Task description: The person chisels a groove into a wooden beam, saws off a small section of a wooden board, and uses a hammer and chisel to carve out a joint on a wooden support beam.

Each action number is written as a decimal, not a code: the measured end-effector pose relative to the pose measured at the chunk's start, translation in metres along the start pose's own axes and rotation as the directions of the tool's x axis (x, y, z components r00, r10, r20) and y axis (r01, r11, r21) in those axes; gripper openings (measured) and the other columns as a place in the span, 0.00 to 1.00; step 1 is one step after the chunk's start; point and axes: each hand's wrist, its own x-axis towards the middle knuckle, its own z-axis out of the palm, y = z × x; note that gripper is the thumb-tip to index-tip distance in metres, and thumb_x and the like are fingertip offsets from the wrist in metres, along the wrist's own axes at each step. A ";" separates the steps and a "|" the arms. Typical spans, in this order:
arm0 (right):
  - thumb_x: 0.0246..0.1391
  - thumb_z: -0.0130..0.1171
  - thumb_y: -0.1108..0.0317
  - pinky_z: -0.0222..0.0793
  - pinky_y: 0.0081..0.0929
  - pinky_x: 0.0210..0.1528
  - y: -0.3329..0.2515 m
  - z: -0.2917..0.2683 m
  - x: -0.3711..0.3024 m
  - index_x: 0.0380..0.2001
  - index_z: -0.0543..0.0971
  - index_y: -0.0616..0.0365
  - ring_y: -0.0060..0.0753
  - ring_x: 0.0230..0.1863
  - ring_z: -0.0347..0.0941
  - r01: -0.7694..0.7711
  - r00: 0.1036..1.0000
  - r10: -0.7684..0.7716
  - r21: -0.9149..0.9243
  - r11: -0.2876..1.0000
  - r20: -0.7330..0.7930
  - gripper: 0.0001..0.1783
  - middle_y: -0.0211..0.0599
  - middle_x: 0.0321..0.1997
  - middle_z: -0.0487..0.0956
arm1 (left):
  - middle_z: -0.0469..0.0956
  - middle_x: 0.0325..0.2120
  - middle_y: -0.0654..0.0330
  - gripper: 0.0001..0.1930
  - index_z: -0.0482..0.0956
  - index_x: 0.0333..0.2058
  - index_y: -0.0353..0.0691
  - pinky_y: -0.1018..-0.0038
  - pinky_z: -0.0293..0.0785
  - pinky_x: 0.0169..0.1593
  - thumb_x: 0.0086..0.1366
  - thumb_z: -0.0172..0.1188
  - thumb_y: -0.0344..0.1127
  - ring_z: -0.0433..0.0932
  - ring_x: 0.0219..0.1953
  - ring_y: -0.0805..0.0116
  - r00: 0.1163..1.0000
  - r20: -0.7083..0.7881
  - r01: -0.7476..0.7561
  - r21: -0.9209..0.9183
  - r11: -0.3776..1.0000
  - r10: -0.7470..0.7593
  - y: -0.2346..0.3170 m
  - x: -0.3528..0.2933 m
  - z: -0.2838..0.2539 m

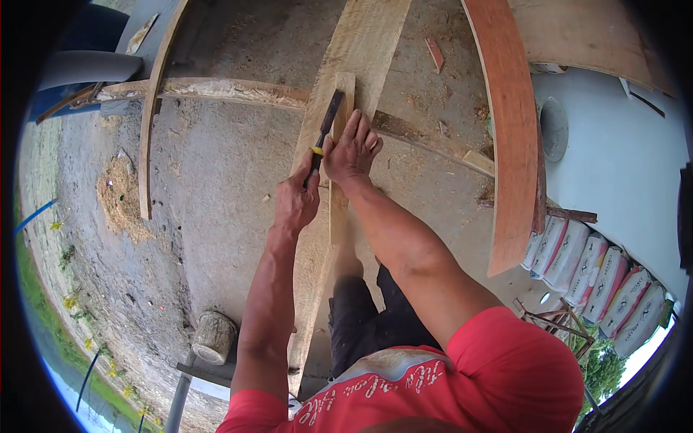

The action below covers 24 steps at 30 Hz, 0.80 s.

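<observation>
My left hand [297, 200] is closed around the handle of a chisel [331, 114] with a dark blade and a yellow ring. The blade points away from me and lies along the left side of a narrow wooden strip [346, 85]. Over that strip my right hand [351, 149] is closed, fingers curled at its right edge and thumb close to the chisel. Part of the strip is hidden under this hand. Beneath it runs a long, wide wooden board [372, 32], stretching from the far side back toward my body.
A rough crossbeam [238, 92] passes under the board, with another slat [150, 137] at the left. To the right stands a curved reddish panel [509, 137]. Sawdust [119, 195] lies on the ground at left; stacked bags [595, 270] and a log piece [214, 337] are nearer.
</observation>
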 end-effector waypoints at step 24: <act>0.49 0.61 0.52 0.42 0.69 0.62 0.002 0.001 0.002 0.70 0.44 0.66 0.56 0.64 0.49 0.017 0.993 -0.017 0.004 1.000 0.114 0.55 0.50 0.72 0.48 | 0.78 0.29 0.35 0.21 0.73 0.60 0.37 0.66 0.75 0.35 0.69 0.53 0.35 0.84 0.30 0.53 0.994 -0.052 -0.099 -0.054 0.994 0.096 -0.004 0.020 0.001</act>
